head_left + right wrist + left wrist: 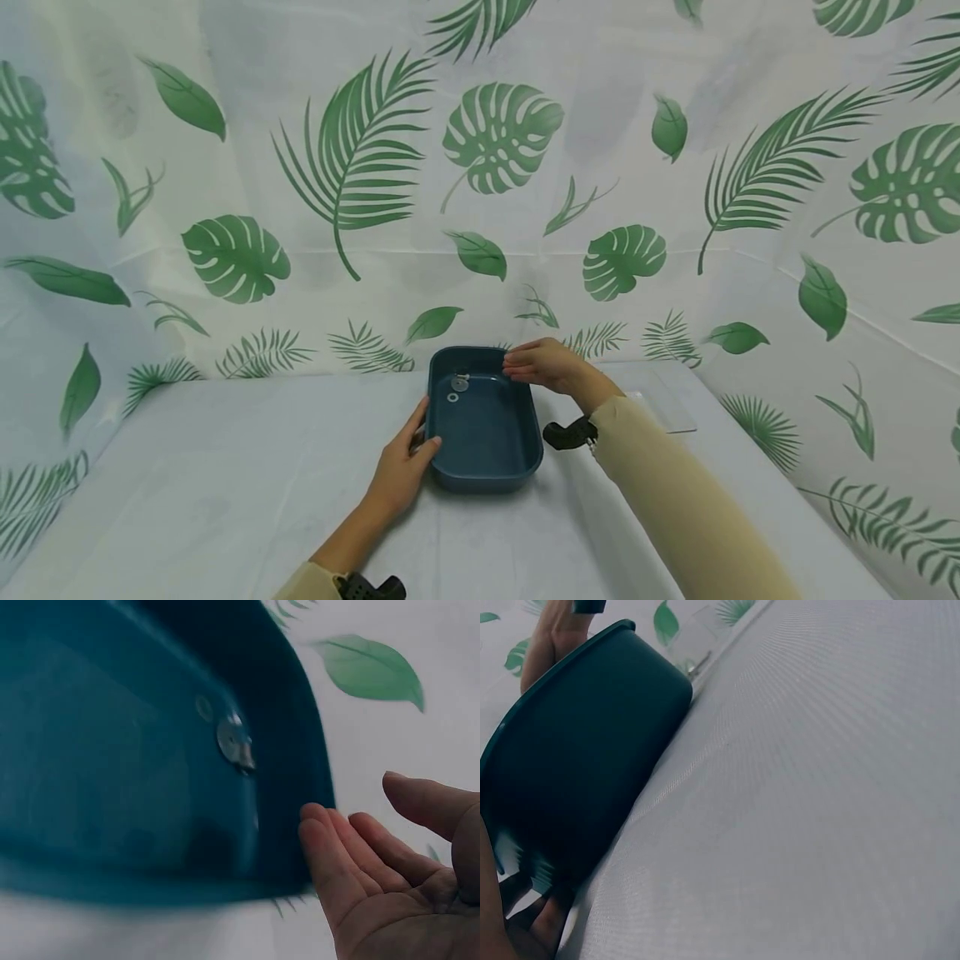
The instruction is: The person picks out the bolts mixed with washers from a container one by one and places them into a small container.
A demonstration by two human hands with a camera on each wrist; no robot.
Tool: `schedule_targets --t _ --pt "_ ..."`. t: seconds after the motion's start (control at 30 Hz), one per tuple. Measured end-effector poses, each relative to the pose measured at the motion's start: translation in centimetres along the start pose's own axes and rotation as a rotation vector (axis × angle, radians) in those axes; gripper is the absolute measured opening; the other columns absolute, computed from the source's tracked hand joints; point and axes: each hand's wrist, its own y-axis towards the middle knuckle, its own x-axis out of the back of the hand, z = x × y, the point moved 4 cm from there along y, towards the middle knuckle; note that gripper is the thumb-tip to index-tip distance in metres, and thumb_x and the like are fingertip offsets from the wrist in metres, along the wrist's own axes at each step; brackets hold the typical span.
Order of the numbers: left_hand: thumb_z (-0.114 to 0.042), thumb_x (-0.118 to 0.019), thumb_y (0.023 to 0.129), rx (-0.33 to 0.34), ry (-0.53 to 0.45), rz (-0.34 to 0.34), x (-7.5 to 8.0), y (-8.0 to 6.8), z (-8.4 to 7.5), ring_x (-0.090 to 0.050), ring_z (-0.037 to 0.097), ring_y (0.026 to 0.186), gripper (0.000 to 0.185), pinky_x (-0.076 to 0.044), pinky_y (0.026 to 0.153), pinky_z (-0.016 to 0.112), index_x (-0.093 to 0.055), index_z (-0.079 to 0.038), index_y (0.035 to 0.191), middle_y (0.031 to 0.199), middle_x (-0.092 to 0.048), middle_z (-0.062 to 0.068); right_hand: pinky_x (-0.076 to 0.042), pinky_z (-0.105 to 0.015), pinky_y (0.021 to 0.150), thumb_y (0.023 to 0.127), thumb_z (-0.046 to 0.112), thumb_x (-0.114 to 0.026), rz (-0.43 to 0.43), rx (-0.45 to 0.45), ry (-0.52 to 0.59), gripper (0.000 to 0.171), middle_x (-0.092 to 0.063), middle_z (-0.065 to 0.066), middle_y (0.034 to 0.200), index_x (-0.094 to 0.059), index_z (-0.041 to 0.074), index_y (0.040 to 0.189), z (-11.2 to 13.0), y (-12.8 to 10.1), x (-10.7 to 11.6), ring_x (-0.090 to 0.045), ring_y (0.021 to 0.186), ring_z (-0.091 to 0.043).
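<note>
A dark blue rectangular tray sits on the white-covered table. Two small metal discs, one larger and one smaller, lie at its far left end; the right wrist view shows these discs close up. My left hand rests against the tray's near-left corner, with the forefinger straight along the side wall and the thumb at the rim. My right hand is at the far right rim, its fingers straight and touching the tray's edge. The left wrist view shows the tray's outer wall.
A clear flat plastic piece lies on the table to the right of the tray. Leaf-printed white cloth walls close in the back and both sides. Black wrist-camera mounts sit on both forearms.
</note>
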Motion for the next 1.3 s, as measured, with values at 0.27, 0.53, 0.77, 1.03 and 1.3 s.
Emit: schedule_targets --t 0.27,0.53,0.77,1.03,1.3 --pt "-0.026 -0.056 0.104 -0.015 -0.009 0.007 -0.1 0.3 -0.5 -0.052 0.035 0.14 0.064 -0.048 0.109 0.051 -0.028 -0.026 0.161 0.163 -0.037 0.01 -0.045 -0.042 0.115 0.103 0.008 -0.055 -0.015 -0.029 0.056 0.047 -0.047 -0.032 0.15 -0.045 -0.014 0.143 -0.6 1.8 -2.7 -0.05 0.14 -0.04" --pt "-0.023 -0.057 0.103 -0.018 -0.005 -0.019 0.5 -0.2 -0.3 -0.055 0.035 0.137 0.064 -0.051 0.106 0.049 -0.029 -0.026 0.161 0.161 -0.04 0.012 -0.049 -0.042 0.111 0.102 0.011 -0.059 -0.054 -0.071 0.089 0.048 -0.053 -0.031 0.145 -0.047 -0.012 0.143 -1.1 3.6 -5.3 -0.055 0.135 -0.039" --pt "-0.024 -0.056 0.104 -0.021 -0.025 0.008 -0.2 -0.1 -0.5 -0.054 0.036 0.138 0.064 -0.051 0.106 0.049 -0.028 -0.026 0.161 0.162 -0.039 0.012 -0.054 -0.04 0.105 0.101 0.013 -0.06 -0.133 -0.09 0.105 0.043 -0.06 -0.029 0.137 -0.054 -0.01 0.137 -2.6 4.9 -5.1 -0.062 0.128 -0.036" --pt "-0.022 -0.057 0.103 -0.042 -0.024 0.004 0.0 0.1 -0.4 -0.054 0.035 0.138 0.063 -0.051 0.106 0.048 -0.03 -0.025 0.161 0.161 -0.04 0.014 -0.052 -0.041 0.108 0.101 0.012 -0.059 -0.158 -0.073 0.178 0.04 -0.062 -0.025 0.137 -0.058 -0.007 0.136 -2.8 5.4 -6.2 -0.063 0.127 -0.033" --pt "-0.025 -0.057 0.103 -0.009 -0.015 0.005 0.1 0.1 -0.1 -0.053 0.033 0.139 0.064 -0.049 0.108 0.05 -0.029 -0.027 0.161 0.162 -0.039 0.011 -0.051 -0.04 0.108 0.101 0.015 -0.059 -0.13 -0.071 0.089 0.038 -0.064 -0.021 0.136 -0.061 -0.004 0.134 -2.7 5.6 -7.0 -0.064 0.127 -0.03"
